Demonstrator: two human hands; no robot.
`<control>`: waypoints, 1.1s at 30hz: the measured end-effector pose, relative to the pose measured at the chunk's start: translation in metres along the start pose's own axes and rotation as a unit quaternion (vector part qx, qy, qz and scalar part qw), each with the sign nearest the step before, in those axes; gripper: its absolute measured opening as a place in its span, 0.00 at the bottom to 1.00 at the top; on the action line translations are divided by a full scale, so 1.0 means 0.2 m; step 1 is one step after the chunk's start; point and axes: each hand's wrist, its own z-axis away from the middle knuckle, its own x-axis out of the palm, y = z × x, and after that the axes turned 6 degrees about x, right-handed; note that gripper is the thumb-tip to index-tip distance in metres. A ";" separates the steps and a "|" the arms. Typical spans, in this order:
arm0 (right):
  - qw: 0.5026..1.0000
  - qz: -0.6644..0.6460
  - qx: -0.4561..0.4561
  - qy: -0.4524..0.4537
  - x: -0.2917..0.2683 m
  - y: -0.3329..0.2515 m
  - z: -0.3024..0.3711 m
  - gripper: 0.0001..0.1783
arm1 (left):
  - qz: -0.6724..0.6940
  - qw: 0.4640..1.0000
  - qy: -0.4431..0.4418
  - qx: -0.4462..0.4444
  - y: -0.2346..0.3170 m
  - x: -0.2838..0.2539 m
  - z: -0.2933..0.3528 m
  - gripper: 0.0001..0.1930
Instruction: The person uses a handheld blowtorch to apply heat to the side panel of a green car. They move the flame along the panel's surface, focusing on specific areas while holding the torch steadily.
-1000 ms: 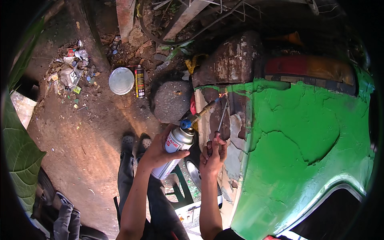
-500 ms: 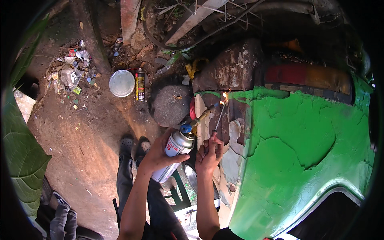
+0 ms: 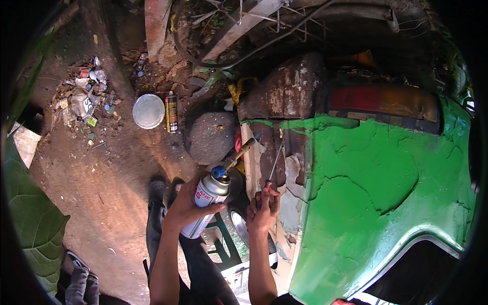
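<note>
- Left hand [image 3: 190,206] is wrapping closed around the body of a silver gas canister [image 3: 206,203], tilting it so the brass torch nozzle [image 3: 240,154] is pointing up at the rusted edge of the green car body [image 3: 366,168]; the tilt is likely keeping the tip on the seam while the hand stays back from it.
- Right hand [image 3: 263,206] is clenching the handle of a thin screwdriver [image 3: 275,161], its shaft running up along the stripped edge of the green car body, just right of the nozzle, probably placed to pry at the cracked filler.
- Screwdriver tip is touching or nearly touching the rust; too small to tell which.
- Grey filler [image 3: 292,183] is flaking off at the left edge of the green car body, between the right hand and the paint.
- A round grey stone [image 3: 209,136] is sitting just left of the green car body's corner; farther left, a pale round lid [image 3: 148,111] and an upright-lying spray can [image 3: 172,112] are resting side by side on the dirt.
- Litter [image 3: 81,99] is lying well left of the green car body.
</note>
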 end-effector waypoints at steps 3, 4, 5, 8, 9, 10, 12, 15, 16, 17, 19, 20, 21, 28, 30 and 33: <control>0.999 0.043 -0.024 -0.005 -0.02 -0.04 0.00 0.03 | 0.047 0.998 0.025 -0.016 -0.05 -0.07 0.08 0.34; 0.999 0.044 -0.017 -0.002 -0.01 -0.06 -0.01 0.05 | 0.055 0.998 0.037 -0.014 -0.05 -0.08 0.10 0.34; 0.999 0.047 -0.012 -0.010 0.01 -0.07 -0.04 0.05 | 0.064 0.997 0.049 -0.013 -0.05 -0.10 0.13 0.33; 0.999 0.040 0.006 -0.009 0.07 -0.07 -0.08 0.06 | 0.080 0.996 0.047 -0.001 -0.09 -0.12 0.16 0.34; 0.999 0.048 0.003 -0.004 0.08 -0.07 -0.07 0.06 | 0.081 0.995 0.054 0.000 -0.09 -0.13 0.17 0.34; 0.998 0.055 0.001 0.001 0.09 -0.08 -0.05 0.06 | 0.085 0.995 0.055 -0.002 -0.10 -0.14 0.17 0.34; 0.998 0.069 -0.005 0.001 0.08 -0.09 -0.02 0.06 | 0.096 0.994 0.054 -0.005 -0.10 -0.13 0.18 0.35; 0.997 0.077 0.010 -0.002 0.12 -0.11 -0.08 0.06 | 0.097 0.995 0.024 0.002 -0.06 -0.13 0.16 0.35; 0.997 0.074 0.012 -0.003 0.13 -0.11 -0.09 0.07 | 0.101 0.995 0.017 -0.003 -0.04 -0.12 0.15 0.35; 0.997 0.081 0.008 0.000 0.13 -0.12 -0.08 0.07 | 0.105 0.994 0.009 -0.007 -0.03 -0.11 0.14 0.35; 0.996 0.094 0.006 0.001 0.13 -0.14 -0.07 0.07 | 0.099 0.995 -0.005 -0.023 -0.02 -0.13 0.15 0.39; 0.995 0.100 -0.009 -0.004 0.09 -0.13 -0.07 0.07 | 0.092 0.995 -0.015 -0.034 -0.04 -0.15 0.15 0.43; 0.995 0.100 -0.004 -0.005 0.07 -0.13 -0.06 0.07 | 0.087 0.995 -0.027 -0.046 -0.04 -0.15 0.15 0.47; 0.999 0.026 0.031 0.004 0.16 -0.14 -0.06 0.05 | 0.076 0.996 -0.036 -0.041 -0.05 -0.17 0.13 0.47; 0.999 0.016 0.032 0.010 0.15 -0.14 -0.01 0.05 | 0.078 0.995 -0.039 -0.041 -0.05 -0.17 0.13 0.46; 0.999 0.004 0.049 0.013 0.18 -0.14 -0.04 0.05 | 0.076 0.995 -0.043 -0.036 -0.02 -0.17 0.12 0.45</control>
